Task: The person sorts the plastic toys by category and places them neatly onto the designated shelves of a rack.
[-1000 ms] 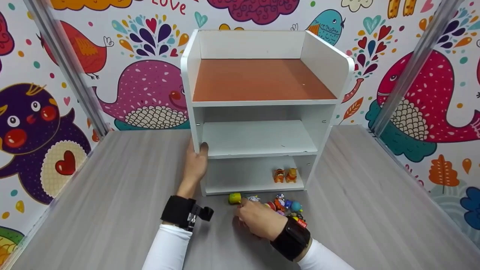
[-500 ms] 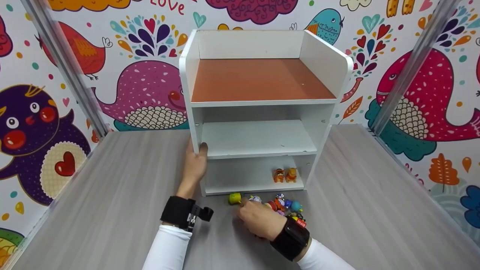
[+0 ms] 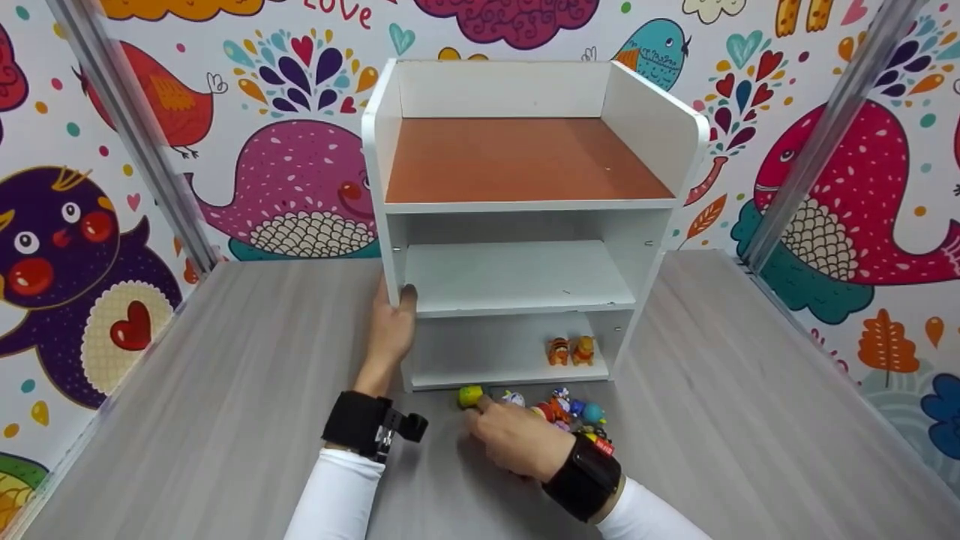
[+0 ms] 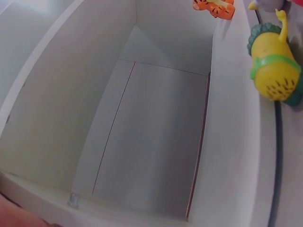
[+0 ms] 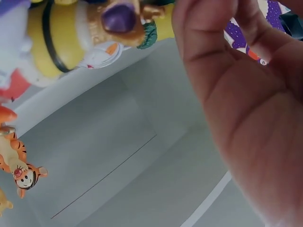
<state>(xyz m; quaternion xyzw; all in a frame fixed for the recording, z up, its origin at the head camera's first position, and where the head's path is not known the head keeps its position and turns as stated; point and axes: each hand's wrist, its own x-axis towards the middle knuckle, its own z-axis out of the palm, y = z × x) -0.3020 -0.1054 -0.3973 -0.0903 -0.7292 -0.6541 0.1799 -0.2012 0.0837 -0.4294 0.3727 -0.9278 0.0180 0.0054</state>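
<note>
My left hand (image 3: 391, 326) grips the left side panel of a small white shelf unit (image 3: 525, 277), thumb on its front edge and the fingers hidden behind. On the floor before the bottom shelf, a yellow toy figure with green hair and a green band (image 4: 274, 71) lies on its side. My right hand (image 3: 519, 441) is over the floor with its fingers bent, fingertips right at this figure; I cannot tell whether they pinch it. Close under that wrist lies a yellow figure with a black belt and a purple-and-gold piece (image 5: 61, 35).
Tiger (image 3: 558, 351) and yellow bear (image 3: 583, 350) figures stand at the right of the bottom shelf. Several more small toys, including an orange-and-white one (image 3: 559, 405) and a blue one (image 3: 592, 412), lie in a pile right of my right hand. Patterned walls (image 3: 300, 187) surround the floor.
My right hand has shifted slightly left, closer against the yellow-and-green figure, which looks slightly turned. My left hand keeps its grip on the shelf unit.
</note>
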